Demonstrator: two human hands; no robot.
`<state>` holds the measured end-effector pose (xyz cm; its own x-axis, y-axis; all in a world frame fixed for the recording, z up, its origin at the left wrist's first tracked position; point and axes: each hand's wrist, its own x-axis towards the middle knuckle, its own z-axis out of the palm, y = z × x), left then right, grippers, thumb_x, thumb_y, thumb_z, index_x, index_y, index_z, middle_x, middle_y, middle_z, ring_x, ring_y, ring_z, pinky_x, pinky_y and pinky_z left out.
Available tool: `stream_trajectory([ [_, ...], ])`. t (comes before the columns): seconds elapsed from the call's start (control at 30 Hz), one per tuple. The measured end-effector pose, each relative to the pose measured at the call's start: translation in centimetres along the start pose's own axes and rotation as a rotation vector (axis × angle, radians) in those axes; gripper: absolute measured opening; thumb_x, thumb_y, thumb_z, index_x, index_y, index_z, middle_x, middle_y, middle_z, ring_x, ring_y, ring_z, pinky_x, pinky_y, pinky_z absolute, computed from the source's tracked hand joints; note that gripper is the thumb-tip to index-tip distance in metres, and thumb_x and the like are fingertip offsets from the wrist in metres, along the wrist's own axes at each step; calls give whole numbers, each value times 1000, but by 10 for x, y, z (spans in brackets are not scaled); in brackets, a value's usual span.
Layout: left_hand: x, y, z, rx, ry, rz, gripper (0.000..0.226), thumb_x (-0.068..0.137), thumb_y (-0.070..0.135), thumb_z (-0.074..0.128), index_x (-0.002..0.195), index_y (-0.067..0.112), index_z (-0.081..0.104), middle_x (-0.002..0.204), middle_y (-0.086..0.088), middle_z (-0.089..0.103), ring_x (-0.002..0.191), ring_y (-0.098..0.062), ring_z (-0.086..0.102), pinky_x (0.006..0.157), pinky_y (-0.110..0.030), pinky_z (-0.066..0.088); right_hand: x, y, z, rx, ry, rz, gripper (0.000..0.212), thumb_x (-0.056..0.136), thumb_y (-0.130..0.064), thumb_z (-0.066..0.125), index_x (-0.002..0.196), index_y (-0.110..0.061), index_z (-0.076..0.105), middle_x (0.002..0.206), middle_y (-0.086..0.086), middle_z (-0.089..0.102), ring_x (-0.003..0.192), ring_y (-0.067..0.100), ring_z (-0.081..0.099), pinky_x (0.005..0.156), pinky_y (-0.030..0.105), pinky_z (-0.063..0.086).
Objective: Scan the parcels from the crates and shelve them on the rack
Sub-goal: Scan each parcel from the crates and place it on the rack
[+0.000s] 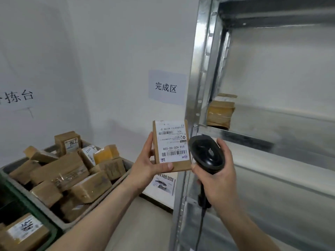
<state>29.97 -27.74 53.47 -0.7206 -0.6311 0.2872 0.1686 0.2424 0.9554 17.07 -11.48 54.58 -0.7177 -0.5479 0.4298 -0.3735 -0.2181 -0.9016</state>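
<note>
Head view, left to right: crates [54, 221] heaped with brown parcels, then the left hand [148, 166] gripping a small cardboard parcel [172, 145], white barcode label facing the camera. The right hand [220, 175] clasps a black scanner [207, 153] just beside it, by the rack [235, 134]. She'd do best aiming squarely at the barcode, parcel steady.

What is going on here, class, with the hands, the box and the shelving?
A person's left hand holds up a small brown cardboard parcel, white label facing the camera. The right hand grips a black handheld barcode scanner beside it. More parcels fill the grey crate at left; one taped parcel already sits on the metal rack.
</note>
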Motion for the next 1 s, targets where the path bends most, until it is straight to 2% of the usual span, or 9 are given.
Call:
stream_trajectory([
  [0.03,3,1,9,-2,-8,5,115,62,35,91,154,48,23,134,4,65,129,-19,58,98,-52,55,1,-1,-9,-5,10,-6,91,76,-10,88,143,-46,38,117,-37,59,119,-8,57,110,44,49],
  [0.13,11,5,34,-17,-45,16,114,63,37,90,154,48,24,134,4,65,124,-16,62,99,-55,54,2,-4,-33,-5,96,-11,93,75,-9,89,139,-55,38,121,-39,56,123,18,62,99,60,54],
  [0.23,16,13,60,-34,-114,29,112,60,40,90,153,50,26,132,7,66,124,-14,61,100,-55,54,-1,-13,-54,-19,171,-34,94,72,-14,91,137,-56,39,122,-35,58,123,19,62,96,62,54],
  [0.33,24,21,84,-59,-190,47,109,60,40,89,152,46,30,131,6,66,125,-15,60,100,-54,54,-5,-25,-72,-34,255,-52,88,57,-42,87,126,-70,40,122,-33,60,121,19,64,94,63,55],
  [0.4,28,26,98,-64,-234,59,109,60,41,89,152,46,31,132,7,66,129,-19,57,101,-54,53,-8,-32,-82,-58,307,-53,85,54,-48,83,123,-74,40,123,-32,60,121,20,64,93,64,55],
  [0.57,30,29,132,-136,-317,40,113,56,36,90,152,46,32,130,2,67,127,-17,58,95,-48,58,-22,-41,-108,-120,450,-63,93,54,-47,84,135,-58,39,130,-25,59,121,22,64,93,65,54],
  [0.73,27,35,160,-164,-388,30,113,59,30,89,153,48,29,132,1,64,125,-16,58,90,-44,60,-35,-45,-131,-155,547,-65,94,63,-25,84,145,-42,39,123,-29,60,118,21,66,93,65,54],
  [0.9,25,46,182,-164,-416,34,110,63,27,87,152,52,27,131,1,63,122,-15,57,88,-40,61,-40,-52,-148,-175,594,-80,95,65,-21,81,148,-39,38,119,-37,58,119,19,65,94,64,54],
  [1.0,26,54,193,-175,-432,19,109,63,26,85,152,52,27,126,-2,64,116,-17,62,85,-36,61,-39,-55,-157,-187,611,-88,97,65,-21,81,150,-39,37,121,-30,61,118,20,66,94,64,54],
])
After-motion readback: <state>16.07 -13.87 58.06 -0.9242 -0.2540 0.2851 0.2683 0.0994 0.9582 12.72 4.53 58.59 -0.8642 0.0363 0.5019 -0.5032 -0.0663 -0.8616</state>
